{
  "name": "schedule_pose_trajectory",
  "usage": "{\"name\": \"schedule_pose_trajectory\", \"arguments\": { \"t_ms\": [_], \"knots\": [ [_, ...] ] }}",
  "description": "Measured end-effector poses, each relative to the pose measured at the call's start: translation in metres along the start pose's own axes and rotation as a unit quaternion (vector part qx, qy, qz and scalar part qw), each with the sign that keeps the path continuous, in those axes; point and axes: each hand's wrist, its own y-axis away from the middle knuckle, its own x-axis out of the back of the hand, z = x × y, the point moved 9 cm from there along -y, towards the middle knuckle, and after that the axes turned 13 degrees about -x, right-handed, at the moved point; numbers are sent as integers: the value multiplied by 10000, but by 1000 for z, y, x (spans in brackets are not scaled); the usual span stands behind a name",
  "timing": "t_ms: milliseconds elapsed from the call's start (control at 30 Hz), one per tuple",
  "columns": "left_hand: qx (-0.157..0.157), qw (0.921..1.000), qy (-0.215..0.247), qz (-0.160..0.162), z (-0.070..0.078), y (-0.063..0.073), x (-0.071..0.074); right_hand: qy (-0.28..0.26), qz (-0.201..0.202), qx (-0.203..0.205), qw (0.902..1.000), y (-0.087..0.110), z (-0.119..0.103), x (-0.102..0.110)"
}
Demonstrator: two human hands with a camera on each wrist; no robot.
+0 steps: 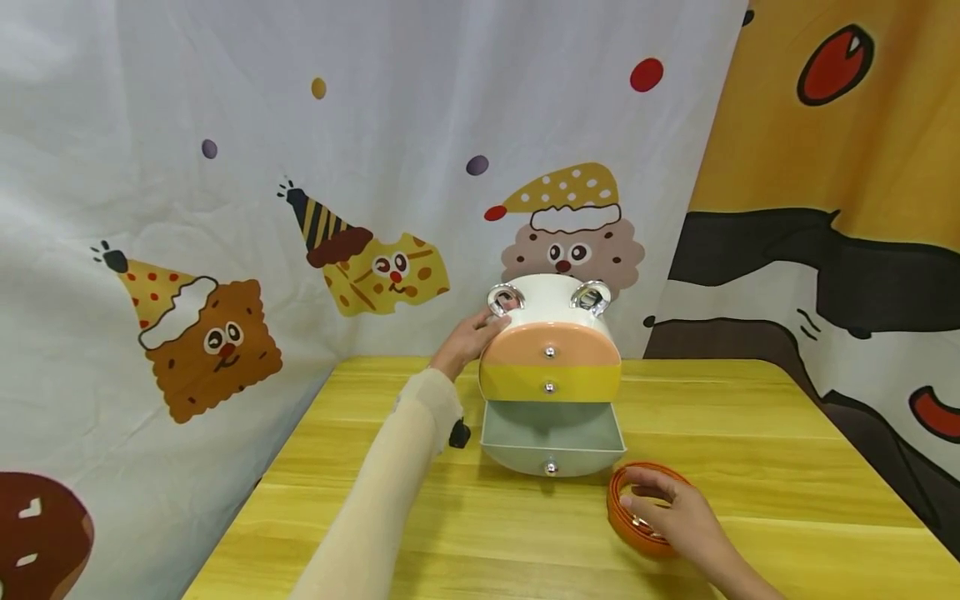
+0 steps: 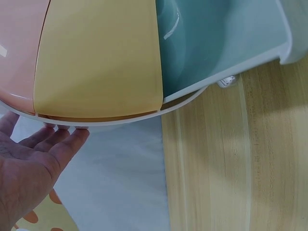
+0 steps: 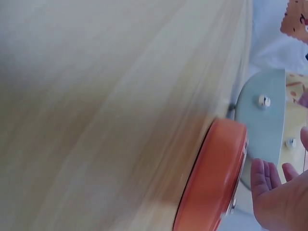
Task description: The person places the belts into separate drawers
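A small drawer cabinet with a white top and two silver ring ears stands on the table. Its peach and yellow drawers are closed, while the grey-green bottom drawer is pulled out. My left hand rests against the cabinet's left side; in the left wrist view its extended fingers touch the casing. A coiled orange belt with metal fittings lies at the front right of the cabinet. Over the coil hovers my right hand, its fingers loosely bent and holding nothing.
The yellow wood-grain table extends around the cabinet. A small black object is seen just left of the cabinet, beside my left sleeve. Behind the table hangs a white cloth printed with cartoon food, with an orange patterned section at right.
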Motion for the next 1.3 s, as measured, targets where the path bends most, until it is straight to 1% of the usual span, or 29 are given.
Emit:
{"name": "schedule_pose_trajectory", "arguments": {
  "t_ms": [100, 300, 400, 500, 567, 633, 767, 900, 1000, 1133, 1233, 1300],
  "knots": [
    [20, 10000, -19, -20, -1, 0, 1, 101, 26, -97, 9999, -1, 6, 14],
    [5, 10000, 32, -25, 0, 0, 0, 748, 296, -152, 9966, -8, 21, 44],
    [-25, 10000, 65, -50, -1, 0, -2, 980, 323, -32, 9947, -10, 27, 54],
    [-51, 10000, 58, -45, 0, 0, -2, 1174, 281, 230, 9924, -12, 30, 59],
    [-60, 10000, 35, -41, 0, 0, -2, 1236, 140, 351, 9916, -14, 33, 60],
    [-66, 10000, 1, -47, 1, 0, -1, 1230, -12, 388, 9916, -16, 37, 61],
    [-29, 10000, -3, -60, 1, 0, -1, 1199, -332, 293, 9918, -20, 47, 61],
    [-2, 10000, 1, -63, 0, 1, -1, 1298, -568, 214, 9897, -23, 56, 58],
    [-11, 10000, -16, -62, -1, 0, -1, 1187, -769, 168, 9898, -25, 62, 54],
    [-11, 10000, -16, -61, -1, 0, 0, 988, -1045, 392, 9888, -24, 63, 50],
    [4, 10000, -16, -69, -1, 0, 0, 1028, -1126, 591, 9865, -23, 63, 48],
    [17, 10000, -11, -70, -1, 0, 0, 1078, -1090, 606, 9863, -23, 64, 48]
  ]
}}
